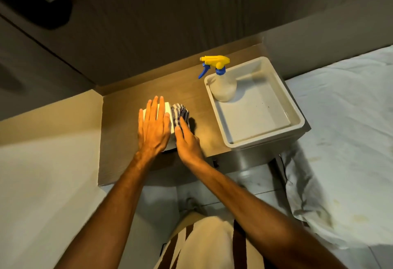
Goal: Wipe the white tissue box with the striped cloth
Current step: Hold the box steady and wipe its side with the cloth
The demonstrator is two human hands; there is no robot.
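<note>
Two hands on a wooden surface — left hand spread flat on the tissue box, right hand pressing the striped cloth against its side; bed at right.

Under my left hand the box looks smooth, matt white. My right hand presses a soft woven cloth, blue-and-white striped. The tabletop is matt wood-grain. The tray is smooth, faintly glossy plastic, the bottle cloudy plastic. The bed sheet is crumpled fabric.
</note>
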